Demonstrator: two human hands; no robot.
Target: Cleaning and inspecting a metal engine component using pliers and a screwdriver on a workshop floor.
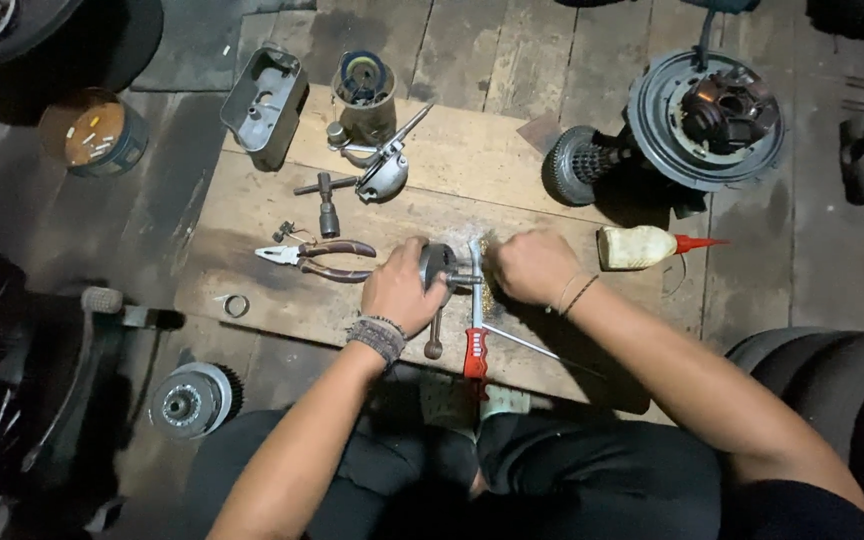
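At the far left we see a round rusty tin can (92, 132) on the dark floor, and lower down a grey toothed metal disc (190, 400). On the pale wooden board (252, 215) lie pliers with dark red handles (314, 257), just beside our left hand (402, 290). This hand closes its fingers around a small round grey metal part (438, 262), which sits on the board near its middle, between both hands. Under it lies a hacksaw with a red handle (475, 335). Our right hand (534, 265) is closed into a fist just beside the part; what it grips we cannot tell. Further right lies a cream plastic bottle with a red nozzle (647, 246), and behind it a big round engine flywheel assembly (704, 120).
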